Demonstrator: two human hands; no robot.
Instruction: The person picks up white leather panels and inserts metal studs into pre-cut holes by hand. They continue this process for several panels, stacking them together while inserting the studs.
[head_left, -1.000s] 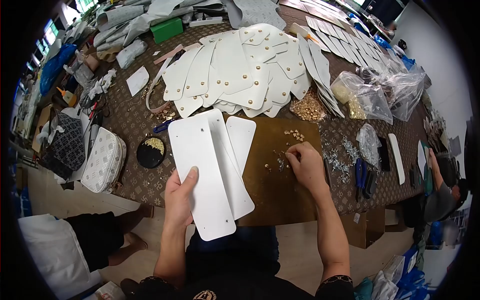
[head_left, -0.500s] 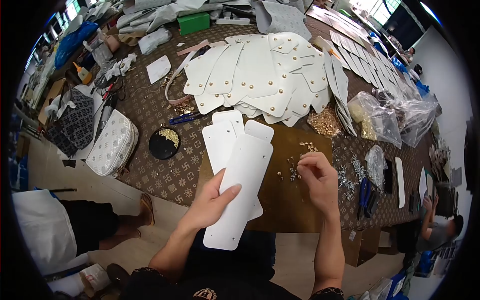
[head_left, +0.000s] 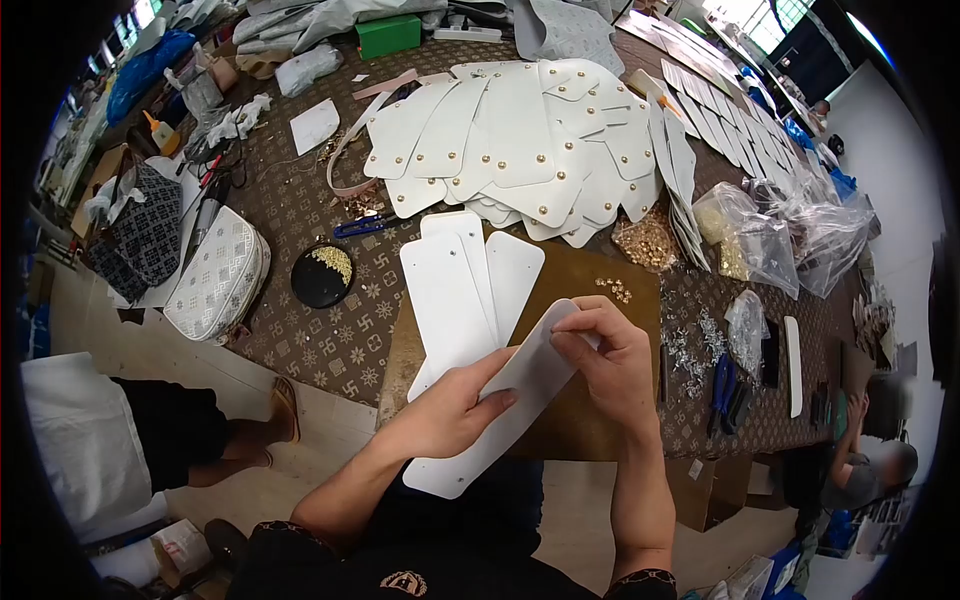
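Note:
My left hand (head_left: 462, 405) grips the lower part of a white panel (head_left: 535, 375), thumb on top. At the panel's upper right end, my right hand (head_left: 605, 345) pinches its fingers together against the edge; anything small between them is hidden. Beyond my left hand, further white panels (head_left: 445, 290) with small holes lie fanned on the brown board (head_left: 580, 275). Several gold studs (head_left: 613, 290) sit just past my right hand. A large heap of white panels with gold studs (head_left: 515, 130) lies farther back.
Left of the board are a round black dish (head_left: 322, 275) and a patterned pouch (head_left: 222, 275). To the right lie silver rivets (head_left: 690, 355), blue-handled pliers (head_left: 722, 385) and plastic bags (head_left: 755, 235). People stand at the lower left and right.
The held panel has turned and its far end has swung right to meet my right hand. My right hand has moved slightly left and down, onto the panel's end.

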